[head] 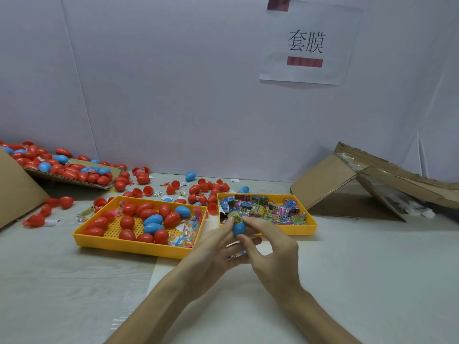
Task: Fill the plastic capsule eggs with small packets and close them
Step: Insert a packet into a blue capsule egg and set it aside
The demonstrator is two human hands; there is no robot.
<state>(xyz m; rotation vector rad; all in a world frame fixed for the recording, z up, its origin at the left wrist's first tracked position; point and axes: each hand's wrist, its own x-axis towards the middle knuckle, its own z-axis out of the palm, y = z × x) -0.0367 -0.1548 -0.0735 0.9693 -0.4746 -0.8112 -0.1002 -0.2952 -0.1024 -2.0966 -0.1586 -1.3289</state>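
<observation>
The packet (236, 216) pinched by the right hand (270, 249) should be pushed fully into the blue half (239, 228) gripped by the left hand (211, 247).

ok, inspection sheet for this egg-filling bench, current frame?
Surface: pale flat table.
Job's things: blue plastic capsule egg half, yellow printed packet sticking out of it; left yellow plastic tray holds whole red and blue eggs; right yellow plastic tray holds small printed packets.
Clutter: loose red plastic eggs and halves behind the trays.
Grippers: left hand and right hand both pinch the egg half in their fingers.
Cables: nothing seen.
Surroundings: white wall, paper sign, left cardboard box, tipped right cardboard box.
</observation>
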